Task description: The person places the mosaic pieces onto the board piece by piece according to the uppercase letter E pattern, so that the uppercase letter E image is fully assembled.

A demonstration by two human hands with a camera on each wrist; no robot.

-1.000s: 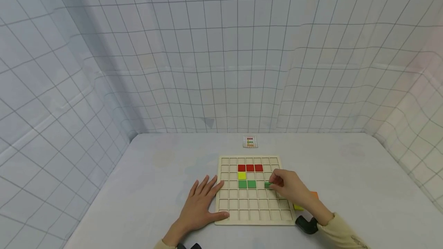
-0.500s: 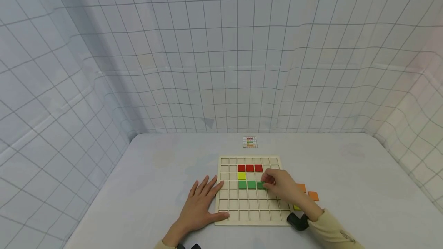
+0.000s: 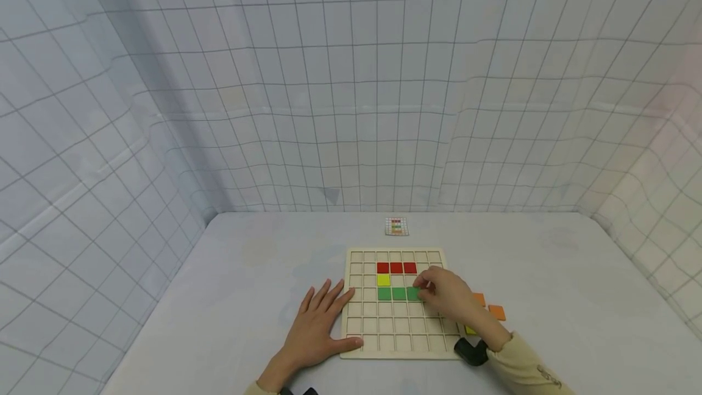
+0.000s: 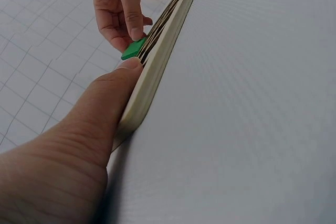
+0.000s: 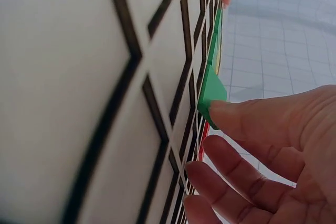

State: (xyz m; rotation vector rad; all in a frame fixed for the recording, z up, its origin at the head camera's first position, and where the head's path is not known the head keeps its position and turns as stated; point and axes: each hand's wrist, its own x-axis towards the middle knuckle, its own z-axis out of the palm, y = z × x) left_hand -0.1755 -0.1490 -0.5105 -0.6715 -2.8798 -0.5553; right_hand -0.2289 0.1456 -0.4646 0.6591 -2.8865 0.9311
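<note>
While our left hand [image 3: 320, 327] lies flat steadying the pale wooden grid board [image 3: 400, 346], head view shows 3 red, 1 yellow, 2 green tiles seated; most cells bare. L wrist: thumb on board edge. R wrist: our right hand [image 5: 273, 166] fingers pinch the third green square tile [image 5: 211, 97], tilted, not yet flat in its cell.

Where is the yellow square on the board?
In the head view, the yellow square tile sits in the wooden grid board, directly below the leftmost red tile and above the leftmost green tile.

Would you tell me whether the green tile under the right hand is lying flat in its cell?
Not yet. The green tile sits tilted, one edge raised above the board, the right hand pinching it.
</note>
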